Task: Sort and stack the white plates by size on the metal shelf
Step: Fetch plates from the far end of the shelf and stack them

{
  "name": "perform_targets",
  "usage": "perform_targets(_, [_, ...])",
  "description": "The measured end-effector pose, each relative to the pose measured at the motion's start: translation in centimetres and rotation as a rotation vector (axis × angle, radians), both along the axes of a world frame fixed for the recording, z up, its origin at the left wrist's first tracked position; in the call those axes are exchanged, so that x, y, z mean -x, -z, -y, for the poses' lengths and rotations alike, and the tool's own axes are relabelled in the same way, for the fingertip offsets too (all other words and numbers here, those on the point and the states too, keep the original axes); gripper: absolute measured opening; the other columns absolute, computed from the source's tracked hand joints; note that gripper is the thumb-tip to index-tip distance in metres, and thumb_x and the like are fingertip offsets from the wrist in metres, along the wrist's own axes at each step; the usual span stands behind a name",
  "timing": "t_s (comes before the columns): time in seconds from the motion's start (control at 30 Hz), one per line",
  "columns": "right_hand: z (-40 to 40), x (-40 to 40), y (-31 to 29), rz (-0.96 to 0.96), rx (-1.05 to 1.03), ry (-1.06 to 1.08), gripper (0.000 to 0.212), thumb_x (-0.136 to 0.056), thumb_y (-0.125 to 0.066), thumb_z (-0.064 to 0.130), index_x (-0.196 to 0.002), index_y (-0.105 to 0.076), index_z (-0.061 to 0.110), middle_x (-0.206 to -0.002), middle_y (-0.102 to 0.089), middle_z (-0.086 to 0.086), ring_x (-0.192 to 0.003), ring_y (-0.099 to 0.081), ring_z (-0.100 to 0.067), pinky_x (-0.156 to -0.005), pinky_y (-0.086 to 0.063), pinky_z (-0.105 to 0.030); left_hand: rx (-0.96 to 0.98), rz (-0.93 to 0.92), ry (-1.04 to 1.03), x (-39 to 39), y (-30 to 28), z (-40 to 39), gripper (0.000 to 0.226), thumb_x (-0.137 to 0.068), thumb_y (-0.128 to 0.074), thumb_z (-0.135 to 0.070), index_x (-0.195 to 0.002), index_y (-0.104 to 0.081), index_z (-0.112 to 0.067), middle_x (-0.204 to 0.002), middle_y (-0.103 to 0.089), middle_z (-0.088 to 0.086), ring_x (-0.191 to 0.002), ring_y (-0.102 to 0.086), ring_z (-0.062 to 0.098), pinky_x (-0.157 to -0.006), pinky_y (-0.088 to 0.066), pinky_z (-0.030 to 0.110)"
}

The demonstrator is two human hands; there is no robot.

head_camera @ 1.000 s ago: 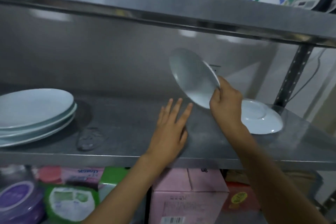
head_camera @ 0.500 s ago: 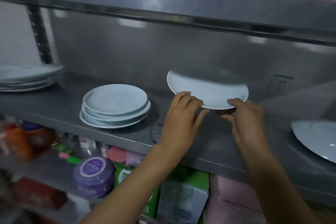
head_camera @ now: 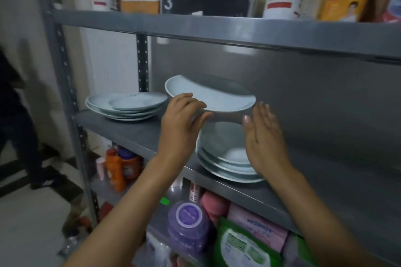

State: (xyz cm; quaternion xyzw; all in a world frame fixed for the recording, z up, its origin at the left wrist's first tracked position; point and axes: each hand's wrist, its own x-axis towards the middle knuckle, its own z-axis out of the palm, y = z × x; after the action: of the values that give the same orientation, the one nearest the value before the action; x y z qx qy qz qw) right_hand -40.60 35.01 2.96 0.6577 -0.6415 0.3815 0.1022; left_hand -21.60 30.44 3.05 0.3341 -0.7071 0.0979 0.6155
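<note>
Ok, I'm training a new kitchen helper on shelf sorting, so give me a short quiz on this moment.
1. True or false: the left hand grips the raised plate.
2. The raised plate hangs above: A) the near stack B) the far stack C) the purple jar.
3. Fill in: the right hand has its fingers ____ and holds nothing.

Key: 1 true; 2 A; 3 straight.
</note>
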Motion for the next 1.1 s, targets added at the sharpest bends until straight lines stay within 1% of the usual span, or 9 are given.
perform_targets(0.1, [2.7, -5.6, -0.5, -0.095, -0.028, -0.075, 0.061, -0.102, -0.023, 0.041, -0.152, -0.012, 0.008, -0.161, -0.008, -0.008, -0.148, 0.000, -0.015, -0.117, 0.002, -0.025, -0.040, -0.030, -0.071, -5.9, 0.2, 2.9, 0.015, -0.080, -0.074, -0.018, -0.086, -0.069, -0.004, -0.089, -0.067, 0.008, -0.105, -0.058, 0.027, -0.094, -0.035, 0.017])
perform_targets(0.23, [6.3, -12.4, -0.5, -0.088, -0.111, -0.192, 0.067, -0.100, -0.031, 0.042, -0.152, 0.000, 0.013, -0.161, 0.003, -0.003, -0.147, 0.009, -0.013, -0.119, -0.001, -0.029, -0.108, -0.092, -0.155, -12.9, 1.5, 5.9, 0.013, -0.077, -0.076, -0.011, -0.088, -0.069, -0.006, -0.093, -0.067, 0.007, -0.108, -0.057, 0.027, -0.097, -0.032, 0.015])
perform_targets(0.37, [9.9, -17.9, 1.3, -0.023, -0.207, -0.270, 0.070, -0.099, -0.036, 0.042, -0.153, 0.000, 0.015, -0.161, 0.004, 0.000, -0.147, 0.009, -0.011, -0.118, -0.002, -0.028, -0.212, -0.127, -0.186, -18.5, 2.6, 9.7, 0.014, -0.080, -0.074, -0.013, -0.092, -0.071, -0.007, -0.097, -0.068, 0.006, -0.115, -0.053, 0.025, -0.099, -0.038, 0.031])
perform_targets(0.47, [12.1, -20.5, 3.2, 0.012, -0.224, -0.277, 0.069, -0.100, -0.039, 0.038, -0.152, -0.003, 0.012, -0.161, 0.001, -0.002, -0.147, 0.007, -0.011, -0.116, 0.000, -0.025, -0.264, -0.131, -0.204, -21.5, 3.1, 12.8, 0.016, -0.081, -0.073, -0.017, -0.095, -0.070, -0.009, -0.102, -0.067, 0.005, -0.119, -0.050, 0.022, -0.100, -0.036, 0.028])
perform_targets(0.67, [15.3, -21.6, 6.8, -0.013, -0.249, -0.188, 0.061, -0.099, -0.042, 0.030, -0.151, -0.018, 0.010, -0.160, -0.016, -0.003, -0.147, -0.007, -0.012, -0.113, -0.003, -0.020, -0.313, -0.070, -0.208, -23.8, 4.4, 17.3, 0.015, -0.083, -0.071, -0.020, -0.096, -0.070, -0.011, -0.105, -0.068, 0.003, -0.126, -0.046, 0.019, -0.102, -0.029, 0.024])
perform_targets(0.83, [15.9, -21.3, 7.6, -0.018, -0.224, -0.154, 0.057, -0.097, -0.045, 0.028, -0.148, -0.027, 0.009, -0.156, -0.026, -0.007, -0.146, -0.017, -0.016, -0.116, -0.013, -0.026, -0.343, -0.051, -0.178, -23.8, 5.3, 19.2, 0.012, -0.084, -0.069, -0.017, -0.093, -0.069, -0.010, -0.107, -0.068, 0.004, -0.132, -0.041, 0.020, -0.105, -0.025, 0.024])
perform_targets(0.93, [15.9, -21.2, 7.7, -0.034, -0.229, -0.153, 0.057, -0.096, -0.045, 0.026, -0.148, -0.028, 0.009, -0.156, -0.027, -0.008, -0.146, -0.017, -0.017, -0.116, -0.014, -0.027, -0.422, -0.045, -0.196, -23.6, 5.4, 19.6, 0.016, -0.085, -0.068, -0.022, -0.097, -0.069, -0.010, -0.116, -0.066, 0.005, -0.136, -0.036, 0.018, -0.107, -0.028, 0.031])
perform_targets(1.0, [15.9, -21.0, 7.7, -0.004, -0.237, -0.146, 0.057, -0.096, -0.045, 0.026, -0.148, -0.028, 0.009, -0.156, -0.026, -0.007, -0.146, -0.017, -0.017, -0.116, -0.014, -0.028, -0.459, -0.014, -0.209, -23.8, 5.3, 19.6, 0.017, -0.085, -0.068, -0.024, -0.096, -0.069, -0.012, -0.116, -0.067, 0.007, -0.137, -0.035, 0.019, -0.110, -0.029, 0.042])
perform_targets(1.1, [15.9, -20.8, 7.6, 0.028, -0.228, -0.134, 0.056, -0.096, -0.045, 0.026, -0.148, -0.028, 0.010, -0.156, -0.027, -0.007, -0.146, -0.018, -0.017, -0.117, -0.016, -0.029, -0.494, 0.100, -0.275, -24.0, 4.8, 19.5, 0.016, -0.088, -0.065, -0.027, -0.098, -0.069, -0.015, -0.116, -0.067, 0.006, -0.138, -0.034, 0.024, -0.115, -0.015, 0.056])
